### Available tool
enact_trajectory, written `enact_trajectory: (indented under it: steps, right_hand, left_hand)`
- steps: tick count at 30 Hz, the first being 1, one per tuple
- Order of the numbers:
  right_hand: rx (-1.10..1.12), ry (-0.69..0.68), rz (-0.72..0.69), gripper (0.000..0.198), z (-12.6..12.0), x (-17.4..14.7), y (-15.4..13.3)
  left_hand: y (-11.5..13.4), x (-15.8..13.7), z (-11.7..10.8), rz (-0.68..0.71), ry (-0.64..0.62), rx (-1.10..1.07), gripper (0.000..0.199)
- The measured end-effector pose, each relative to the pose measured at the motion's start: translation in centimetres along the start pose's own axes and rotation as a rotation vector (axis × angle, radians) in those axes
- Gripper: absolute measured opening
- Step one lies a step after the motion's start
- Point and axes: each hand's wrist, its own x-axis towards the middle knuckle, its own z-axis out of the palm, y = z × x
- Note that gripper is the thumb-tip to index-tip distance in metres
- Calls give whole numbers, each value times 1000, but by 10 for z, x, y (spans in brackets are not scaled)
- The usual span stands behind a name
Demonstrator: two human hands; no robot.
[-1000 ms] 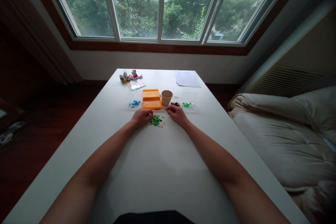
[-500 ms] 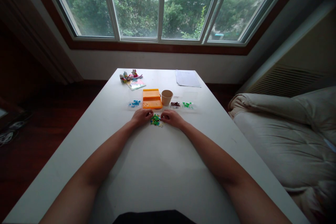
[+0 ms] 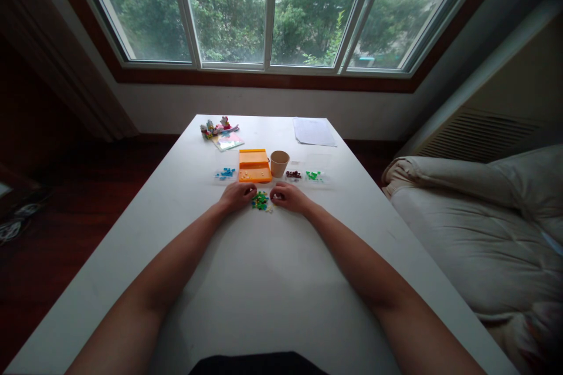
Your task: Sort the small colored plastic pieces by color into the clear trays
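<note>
A small heap of building bricks (image 3: 261, 201), mostly green with some yellow, blue and pale pieces, lies on the white table. At its left edge rests my left hand (image 3: 237, 195), fingers curled together. My right hand (image 3: 288, 197) sits at the right edge of the heap, its thumb and fingertips pinched. Whatever either hand may hold is too small to make out. Just beyond them stand an orange box (image 3: 254, 155) with a few pale pieces in it and a brown paper cup (image 3: 280, 164).
Blue bricks (image 3: 226, 173) fill a clear case left of the box. Dark brown bricks (image 3: 293, 174) and green bricks (image 3: 314, 176) lie in clear cases on the right. Farther back are toy figures (image 3: 220, 127) and white paper (image 3: 314, 131). A sofa (image 3: 475, 234) stands to the right.
My right hand has shifted very slightly right, away from the heap. My left hand has barely moved.
</note>
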Motion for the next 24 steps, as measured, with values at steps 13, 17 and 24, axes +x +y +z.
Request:
enact_trajectory:
  steps: [13, 17, 24]
  right_hand:
    - [354, 391, 315, 21, 0, -1, 23]
    - [447, 574, 373, 21, -3, 1, 33]
    - [501, 737, 453, 27, -6, 0, 42]
  left_hand:
    - [-4, 1, -8, 37, -84, -83, 27]
    - [-4, 0, -11, 57, -121, -124, 27]
    - [-3, 1, -11, 46, -127, -131, 27]
